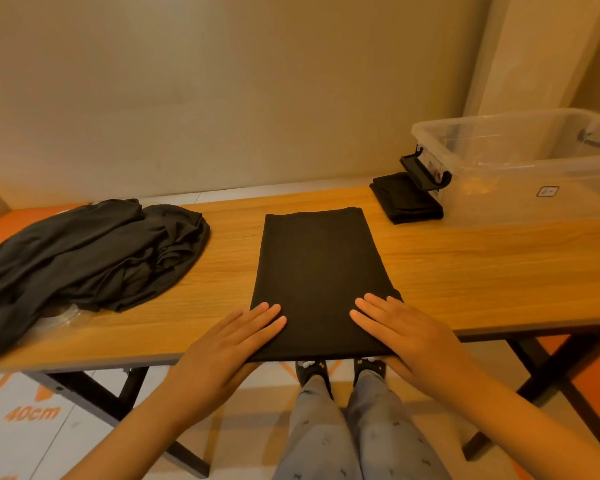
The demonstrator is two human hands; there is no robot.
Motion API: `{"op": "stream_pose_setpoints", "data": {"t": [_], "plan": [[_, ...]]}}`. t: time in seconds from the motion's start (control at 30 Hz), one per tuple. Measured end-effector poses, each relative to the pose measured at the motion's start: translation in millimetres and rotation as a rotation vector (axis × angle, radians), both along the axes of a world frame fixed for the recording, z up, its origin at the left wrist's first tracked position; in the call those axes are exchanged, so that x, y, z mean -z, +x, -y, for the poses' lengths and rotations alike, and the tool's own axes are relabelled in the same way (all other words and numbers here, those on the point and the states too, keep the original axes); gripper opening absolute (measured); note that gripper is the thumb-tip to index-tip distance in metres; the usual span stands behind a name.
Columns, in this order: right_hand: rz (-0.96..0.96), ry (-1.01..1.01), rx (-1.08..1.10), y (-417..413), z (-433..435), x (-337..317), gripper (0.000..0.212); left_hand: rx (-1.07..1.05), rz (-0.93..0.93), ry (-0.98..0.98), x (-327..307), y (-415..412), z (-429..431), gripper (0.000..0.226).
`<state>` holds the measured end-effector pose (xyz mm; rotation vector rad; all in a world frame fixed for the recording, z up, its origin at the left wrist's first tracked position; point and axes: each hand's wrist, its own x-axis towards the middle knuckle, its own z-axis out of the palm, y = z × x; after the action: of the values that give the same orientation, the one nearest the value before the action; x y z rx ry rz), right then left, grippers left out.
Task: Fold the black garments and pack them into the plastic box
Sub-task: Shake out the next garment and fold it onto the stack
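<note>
Two flat hands on one folded garment (pixel 317 268)!
Left hand (pixel 222 344), right hand (pixel 413 336), grip spread, press its near edge, desk (pixel 471 268) centre; one small bundle (pixel 404 200) beside one box (pixel 534 188) far right, one heap (pixel 94 251) left.

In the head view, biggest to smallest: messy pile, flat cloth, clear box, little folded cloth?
1. messy pile and clear box: look alike, both cut off at the edge
2. flat cloth
3. little folded cloth
</note>
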<state>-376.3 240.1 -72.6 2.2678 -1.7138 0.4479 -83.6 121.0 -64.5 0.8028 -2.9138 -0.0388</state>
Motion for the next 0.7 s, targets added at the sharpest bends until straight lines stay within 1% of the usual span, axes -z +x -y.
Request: {"op": "stream_pose_setpoints", "data": {"t": [0.1,0.13,0.2,0.23,0.33,0.4,0.5,0.6,0.67,0.7], "plan": [[0.032,-0.013,-0.055,-7,-11,5,0.081,0.035,-0.049,0.055,1,6,-8,0.053],[0.058,0.005,-0.072,-8,-13,5,0.075,0.045,-0.070,0.071,0,7,-10,0.052],[0.151,0.063,-0.074,-10,-15,2,0.054,0.050,-0.151,0.142,-5,9,-13,0.051],[0.238,0.094,-0.056,-10,-16,-3,0.044,0.038,-0.212,0.185,-10,9,-14,0.051],[0.566,0.174,0.017,-5,-17,-29,0.034,-0.073,-0.377,0.312,-29,7,-19,0.047],[0.735,0.177,0.039,-5,-9,-44,0.014,-0.109,-0.518,0.447,-44,1,-18,0.039],[0.955,0.165,0.052,-14,14,-67,0.012,-0.155,-0.701,0.601,-63,-15,-1,0.017],[1.111,0.184,0.104,-20,53,-90,0.012,-0.259,-0.791,0.677,-78,-41,39,0.016],[1.200,0.232,0.166,-26,90,-101,0.012,-0.319,-0.788,0.704,-86,-60,75,0.018],[1.214,0.272,0.212,-32,110,-103,0.012,-0.339,-0.766,0.708,-89,-69,94,0.018]]}}
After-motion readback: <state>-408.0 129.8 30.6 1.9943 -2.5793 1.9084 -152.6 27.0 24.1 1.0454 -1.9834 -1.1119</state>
